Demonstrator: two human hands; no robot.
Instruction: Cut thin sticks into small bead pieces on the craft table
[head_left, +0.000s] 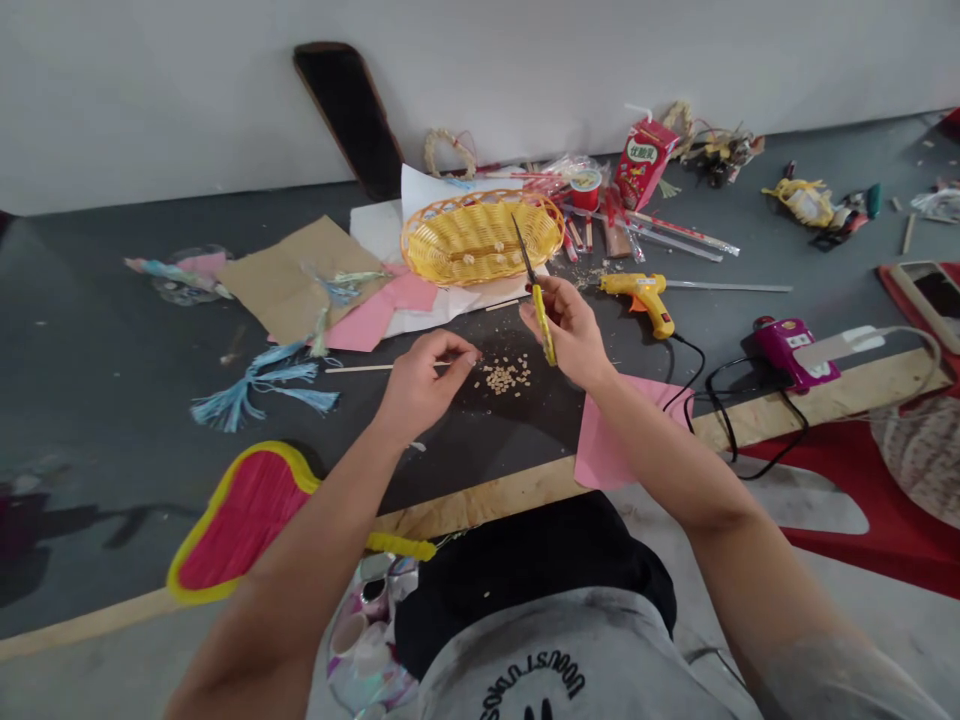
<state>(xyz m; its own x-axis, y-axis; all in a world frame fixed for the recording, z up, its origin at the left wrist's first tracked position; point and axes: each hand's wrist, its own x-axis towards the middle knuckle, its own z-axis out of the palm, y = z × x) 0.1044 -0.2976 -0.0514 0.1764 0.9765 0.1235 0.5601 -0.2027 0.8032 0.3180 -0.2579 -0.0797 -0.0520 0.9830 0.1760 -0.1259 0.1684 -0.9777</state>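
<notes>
My left hand (pixel 424 375) is closed in a pinch around a thin wooden stick (pixel 358 369), which lies nearly level and extends left past the hand. In my right hand (pixel 570 335) is a pair of yellow-handled scissors (pixel 541 315), its dark, narrow blades pointing up and away from me. The scissors are apart from the stick. Between and just below the hands, a small pile of short cut wooden pieces (pixel 507 376) is scattered on the dark table (pixel 480 440). Beyond them sits a yellow woven basket (pixel 450 245) with a few small pale pieces inside.
A yellow glue gun (pixel 643 298) lies right, its cord running to a purple power socket (pixel 796 352). Brown paper (pixel 292 275), blue tassels (pixel 262 390) and a pink, yellow-edged shape (pixel 247 510) are left. A phone (pixel 352 115) leans against the wall, and a red drink carton (pixel 643 160) stands behind.
</notes>
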